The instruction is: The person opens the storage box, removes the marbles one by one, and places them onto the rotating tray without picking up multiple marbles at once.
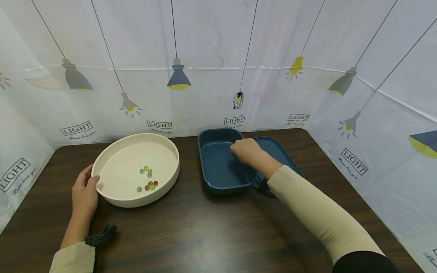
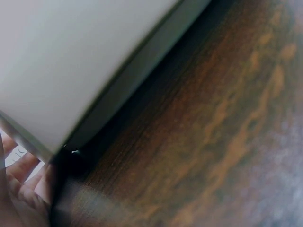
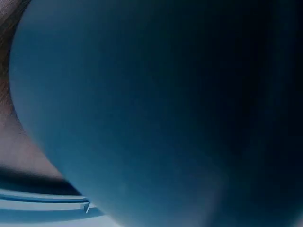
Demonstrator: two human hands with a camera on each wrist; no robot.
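A round cream tray (image 1: 119,159) with a raised rim holds several small glass marbles (image 1: 150,184), green, yellow and reddish. My left hand (image 1: 85,191) grips its left side, thumb over the rim and fingers outside; the left wrist view shows some fingers (image 2: 26,177) beside the pale wall. A deep blue rectangular container (image 1: 218,163) stands to the right of the tray. Over its right side is my right hand (image 1: 246,150), fingers curled down toward the inside. The fingertips are hidden, so I cannot tell what they hold. The container's blue wall (image 3: 109,113) fills most of the right wrist view.
A blue lid (image 1: 278,153) lies on the dark wooden table (image 1: 191,231) right of the container, partly under my right forearm. A black wrist strap piece (image 1: 102,236) sticks out by my left wrist. Behind the table hangs a white curtain (image 1: 211,38) printed with lamps.
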